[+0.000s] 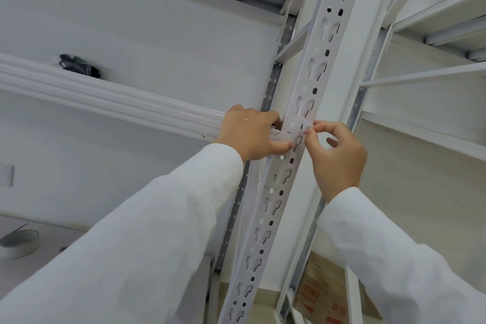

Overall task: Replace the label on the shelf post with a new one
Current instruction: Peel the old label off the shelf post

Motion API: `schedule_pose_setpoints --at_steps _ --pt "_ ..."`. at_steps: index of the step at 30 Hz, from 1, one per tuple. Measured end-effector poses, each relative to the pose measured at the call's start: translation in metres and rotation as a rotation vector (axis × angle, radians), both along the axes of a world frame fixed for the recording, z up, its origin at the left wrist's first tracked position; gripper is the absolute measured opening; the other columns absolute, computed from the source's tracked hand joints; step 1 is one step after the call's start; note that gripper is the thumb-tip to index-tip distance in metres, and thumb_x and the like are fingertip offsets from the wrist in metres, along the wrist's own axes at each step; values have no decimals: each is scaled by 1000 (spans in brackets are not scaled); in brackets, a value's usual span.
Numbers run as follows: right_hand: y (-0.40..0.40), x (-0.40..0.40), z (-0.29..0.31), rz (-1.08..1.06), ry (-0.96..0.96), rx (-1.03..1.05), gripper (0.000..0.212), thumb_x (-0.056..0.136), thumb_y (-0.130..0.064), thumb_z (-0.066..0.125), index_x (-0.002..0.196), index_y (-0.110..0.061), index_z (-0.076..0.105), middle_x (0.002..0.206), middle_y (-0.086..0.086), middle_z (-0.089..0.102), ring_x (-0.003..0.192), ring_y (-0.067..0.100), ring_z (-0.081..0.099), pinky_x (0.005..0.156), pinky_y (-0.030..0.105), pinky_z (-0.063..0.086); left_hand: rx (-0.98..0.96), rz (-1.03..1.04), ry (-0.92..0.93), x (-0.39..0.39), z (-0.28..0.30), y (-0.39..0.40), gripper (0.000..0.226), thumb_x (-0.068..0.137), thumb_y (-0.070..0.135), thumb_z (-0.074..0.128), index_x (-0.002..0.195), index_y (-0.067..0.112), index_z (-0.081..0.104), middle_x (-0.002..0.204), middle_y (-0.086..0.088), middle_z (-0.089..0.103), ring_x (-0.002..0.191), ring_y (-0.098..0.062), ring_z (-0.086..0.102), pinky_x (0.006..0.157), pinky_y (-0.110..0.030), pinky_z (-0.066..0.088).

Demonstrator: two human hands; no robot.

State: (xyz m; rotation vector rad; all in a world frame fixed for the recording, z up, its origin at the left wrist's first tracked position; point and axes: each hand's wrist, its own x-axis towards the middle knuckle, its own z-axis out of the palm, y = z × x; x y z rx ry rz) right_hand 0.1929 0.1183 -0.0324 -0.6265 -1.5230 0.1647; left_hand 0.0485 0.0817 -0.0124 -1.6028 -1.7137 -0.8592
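Note:
A white perforated shelf post (319,60) runs diagonally from the top right down to the bottom middle. A small pale label (305,125) lies across the post at mid height. My right hand (338,158) pinches the label's right end between thumb and forefinger. My left hand (252,133) rests against the post's left side, where the shelf beam meets it, with its fingertips on the post just below the label. Both arms wear white sleeves.
A white ribbed shelf beam (105,97) runs left from the post. Black gloves (79,66) lie on the shelf above it. A roll of tape (18,243) sits at the lower left. A cardboard box (323,294) stands low behind the post.

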Motion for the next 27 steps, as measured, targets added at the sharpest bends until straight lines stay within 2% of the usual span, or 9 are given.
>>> schedule_pose_setpoints --at_steps 4,8,9,13,16,21,25,27 --pt "0 2 -1 4 -15 2 5 82 -25 63 79 -22 62 92 -19 64 98 14 61 90 35 50 -9 -1 3 0 0 -1 50 78 66 49 107 27 59 93 3 71 88 -19 61 80 -30 31" --pt "-1 2 -3 -14 -35 27 6 81 -24 64 77 -21 61 95 -19 63 101 13 59 87 27 43 -6 10 12 0 0 -1 50 78 66 49 107 27 59 93 3 71 88 -19 61 82 -31 34" --pt "-1 2 -3 -26 -45 42 7 80 -25 64 76 -22 60 95 -19 62 101 12 57 89 29 42 -4 12 16 0 0 -1 50 78 67 48 107 27 59 93 3 71 88 -19 62 83 -31 34" --pt "0 2 -4 -114 -104 157 10 76 -36 56 71 -28 52 97 -19 64 94 9 52 102 51 35 0 14 18 0 0 1 50 78 67 48 107 28 59 93 4 71 88 -19 62 80 -31 33" --pt "2 3 -3 -152 -121 205 11 74 -37 54 68 -28 51 95 -19 64 96 15 57 104 56 30 -7 9 8 -1 0 2 49 77 67 49 106 28 59 94 4 71 90 -19 62 80 -30 32" --pt "6 4 -4 -174 -127 214 13 72 -40 52 68 -27 52 91 -17 64 104 15 59 114 49 14 -12 9 14 -1 1 2 52 77 69 47 106 28 59 94 4 71 89 -19 62 81 -31 32" --pt "7 6 -3 -169 -127 221 12 72 -40 51 67 -29 50 91 -9 70 108 14 58 115 47 10 -17 14 22 -1 0 2 51 78 68 47 107 27 58 94 3 71 89 -20 62 78 -30 31" --pt "8 6 -3 -168 -131 221 12 72 -40 50 67 -29 49 90 -11 68 108 13 57 115 46 9 -18 19 26 -1 0 2 51 78 68 47 107 27 58 94 3 71 88 -20 62 78 -31 31"
